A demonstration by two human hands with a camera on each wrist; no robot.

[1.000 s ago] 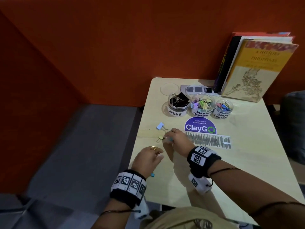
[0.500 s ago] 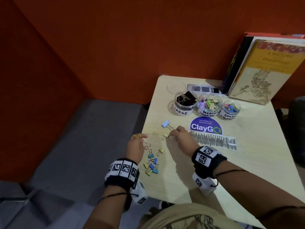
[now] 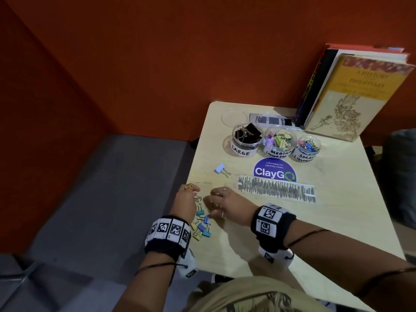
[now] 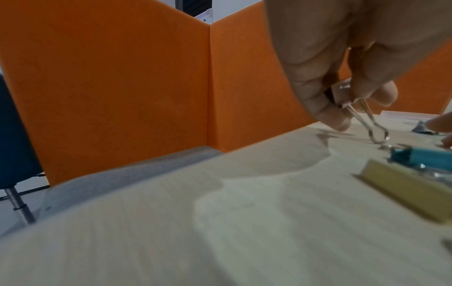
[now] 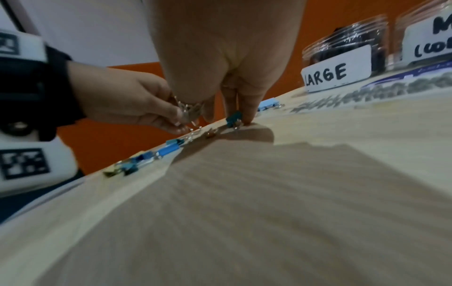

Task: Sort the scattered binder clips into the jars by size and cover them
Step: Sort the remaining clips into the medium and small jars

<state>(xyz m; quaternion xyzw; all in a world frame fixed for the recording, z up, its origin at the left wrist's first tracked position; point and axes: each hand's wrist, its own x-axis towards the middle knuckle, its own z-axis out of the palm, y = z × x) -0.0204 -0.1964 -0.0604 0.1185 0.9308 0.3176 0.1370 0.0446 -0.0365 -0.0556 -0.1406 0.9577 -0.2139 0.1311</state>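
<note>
Three open clear jars stand in a row: LARGE [image 3: 245, 140] with black clips, MEDIUM [image 3: 279, 143] and SMALL [image 3: 307, 149] with coloured clips. Several small coloured clips [image 3: 201, 228] lie by the table's left edge between my wrists. A light blue medium clip [image 3: 220, 168] lies alone farther back. My left hand [image 3: 195, 195] pinches a small clip [image 4: 342, 96] by its body, and its wire handle touches the table. My right hand [image 3: 211, 206] is curled down, fingertips [image 5: 244, 114] and thumb around a small teal clip [image 5: 233, 118].
A clear lid [image 3: 233, 117] lies behind the LARGE jar, beside a power strip [image 3: 273, 120]. Books [image 3: 351, 97] lean on the orange wall at back right. A ClayGo sticker [image 3: 274, 171] and a scribbled paper strip [image 3: 276, 191] lie mid-table [image 3: 337, 210]. The table's left edge drops to a grey seat.
My left hand lifted off the pile of small clips and now pinches one. My right hand drew back from near the light blue clip toward the pile.
</note>
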